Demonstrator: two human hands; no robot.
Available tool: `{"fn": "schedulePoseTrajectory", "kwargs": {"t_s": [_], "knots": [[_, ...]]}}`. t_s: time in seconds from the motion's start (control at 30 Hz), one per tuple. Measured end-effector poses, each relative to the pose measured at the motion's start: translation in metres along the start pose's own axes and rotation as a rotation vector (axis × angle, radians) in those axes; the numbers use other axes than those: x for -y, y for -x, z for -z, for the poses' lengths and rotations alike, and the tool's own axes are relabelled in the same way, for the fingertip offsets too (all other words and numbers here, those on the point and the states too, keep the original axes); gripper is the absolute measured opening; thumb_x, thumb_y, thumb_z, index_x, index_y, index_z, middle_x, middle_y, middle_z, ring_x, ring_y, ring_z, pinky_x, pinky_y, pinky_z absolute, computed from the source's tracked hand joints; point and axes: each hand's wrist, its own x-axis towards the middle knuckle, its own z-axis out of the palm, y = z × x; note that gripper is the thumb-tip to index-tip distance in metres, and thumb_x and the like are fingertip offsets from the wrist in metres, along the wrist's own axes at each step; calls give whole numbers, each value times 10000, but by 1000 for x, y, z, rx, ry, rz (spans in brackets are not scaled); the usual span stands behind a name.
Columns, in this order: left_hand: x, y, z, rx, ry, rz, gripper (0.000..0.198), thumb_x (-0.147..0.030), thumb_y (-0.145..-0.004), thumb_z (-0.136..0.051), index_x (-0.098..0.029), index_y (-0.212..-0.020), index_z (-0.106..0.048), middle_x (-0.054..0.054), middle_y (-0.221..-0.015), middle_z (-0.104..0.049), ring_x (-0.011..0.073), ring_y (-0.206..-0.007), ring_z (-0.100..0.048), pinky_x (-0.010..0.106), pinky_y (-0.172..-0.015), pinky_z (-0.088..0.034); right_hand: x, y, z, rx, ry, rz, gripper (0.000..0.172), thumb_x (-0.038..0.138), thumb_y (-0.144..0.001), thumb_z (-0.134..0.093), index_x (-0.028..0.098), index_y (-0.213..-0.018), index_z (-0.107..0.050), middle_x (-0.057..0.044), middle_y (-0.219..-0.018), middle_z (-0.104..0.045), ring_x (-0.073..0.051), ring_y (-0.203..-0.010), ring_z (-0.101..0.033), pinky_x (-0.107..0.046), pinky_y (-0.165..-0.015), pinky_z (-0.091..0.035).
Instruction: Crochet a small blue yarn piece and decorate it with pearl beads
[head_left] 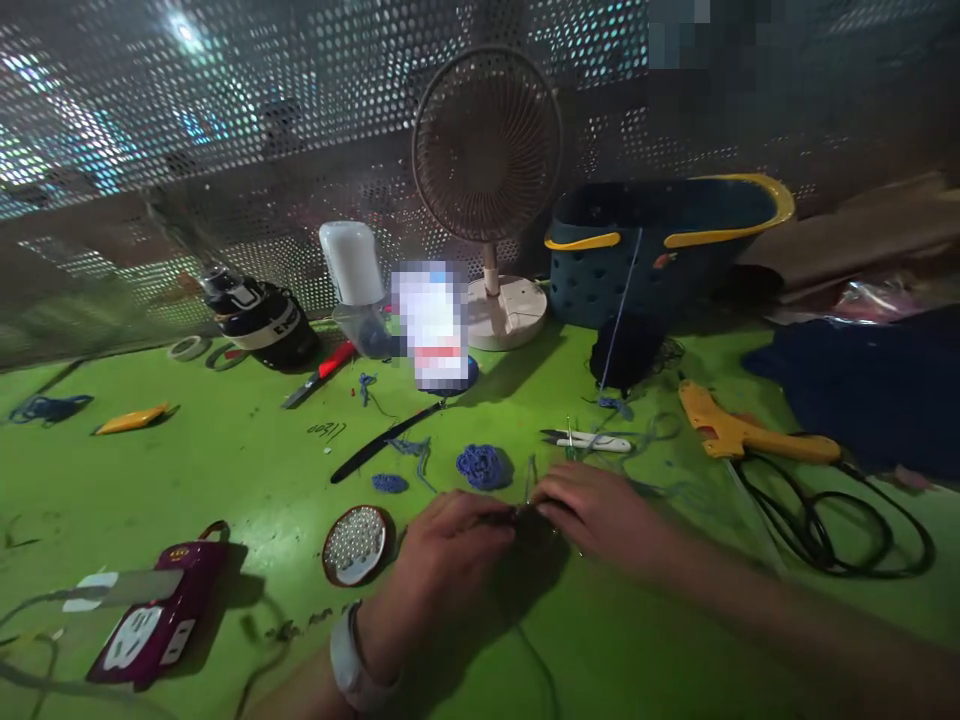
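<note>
My left hand [450,550] and my right hand [600,510] meet on the green table [225,470], fingers pinched together around a small dark piece [527,515] I cannot make out; a thin needle or hook [529,478] sticks up from it. A blue crocheted round [484,466] lies just beyond the hands, with a smaller blue piece [390,484] to its left. Blue yarn [619,310] runs up to the navy basket [660,250]. White thread snips [589,439] lie beyond my right hand. A white band sits on my left wrist.
A small fan [491,190], a white bottle [352,265], a dark flask [259,320] and a blurred item stand at the back by a perforated metal wall. A yellow glue gun [750,432] with black cable lies right. A beaded dish [356,545] and a maroon power strip [157,620] lie left.
</note>
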Motion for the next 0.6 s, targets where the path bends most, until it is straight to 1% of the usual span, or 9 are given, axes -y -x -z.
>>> {"fn": "schedulePoseTrajectory", "kwargs": {"t_s": [0.1, 0.17, 0.2, 0.23, 0.3, 0.37, 0.43, 0.53, 0.6], "knots": [[-3, -2, 5, 140, 40, -91, 171, -193, -893, -563, -230, -962, -715, 79, -1035, -726, 181, -856, -671, 324, -752, -540, 1, -1, 0, -17, 19, -13, 139, 173, -921, -549, 179, -884, -683, -52, -853, -701, -207, -835, -628, -330, -719, -458], [-5, -3, 5, 236, 117, -97, 192, -199, -904, -541, -228, -997, -706, 81, -1034, -730, 182, -862, -667, 331, -764, -528, 0, -1, -2, -26, 5, -15, 149, 191, -929, -541, 188, -879, -681, -44, -853, -701, -200, -829, -627, -325, -719, -453], [-6, -4, 4, 279, 157, -72, 193, -200, -906, -536, -224, -993, -706, 80, -1020, -732, 183, -861, -664, 331, -767, -522, 0, -2, -2, -29, -3, -10, 152, 198, -933, -538, 189, -883, -681, -43, -859, -702, -198, -832, -627, -324, -724, -452], [-6, -5, 3, 318, 194, -31, 189, -202, -908, -533, -221, -977, -709, 76, -992, -736, 181, -852, -663, 328, -765, -516, -1, -2, -3, -32, -13, -2, 153, 205, -936, -537, 189, -887, -681, -42, -867, -705, -196, -836, -627, -324, -729, -451], [-8, -7, 2, 368, 252, 94, 169, -220, -908, -540, -211, -936, -707, 61, -917, -734, 171, -811, -657, 309, -740, -502, -1, -3, -3, -37, -29, 10, 150, 206, -937, -540, 184, -895, -682, -42, -883, -709, -192, -841, -627, -322, -737, -449], [-9, -8, 2, 386, 302, 242, 146, -263, -903, -561, -194, -905, -689, 44, -856, -717, 158, -765, -640, 285, -704, -486, -1, -4, -2, -36, -33, 17, 147, 195, -934, -546, 177, -894, -686, -44, -883, -711, -189, -836, -625, -315, -728, -446], [-11, -10, 4, 390, 362, 351, 169, -313, -897, -570, -175, -863, -662, 33, -807, -691, 146, -724, -614, 264, -668, -468, 0, -3, -1, -27, -28, 21, 151, 181, -931, -546, 168, -884, -689, -47, -870, -709, -189, -826, -620, -311, -715, -443], [-15, -14, 6, 403, 430, 455, 195, -317, -898, -552, -164, -801, -622, 12, -727, -649, 128, -652, -564, 244, -616, -440, 2, -3, 1, -18, -8, 45, 133, 160, -917, -560, 168, -877, -687, -46, -866, -708, -191, -829, -614, -313, -719, -436], [-15, -16, 5, 378, 469, 512, 162, -290, -898, -540, -165, -819, -605, 3, -712, -637, 123, -638, -557, 240, -609, -438, 3, -2, 1, -15, 12, 66, 105, 154, -904, -583, 165, -870, -681, -47, -852, -703, -191, -822, -609, -311, -718, -429]]}}
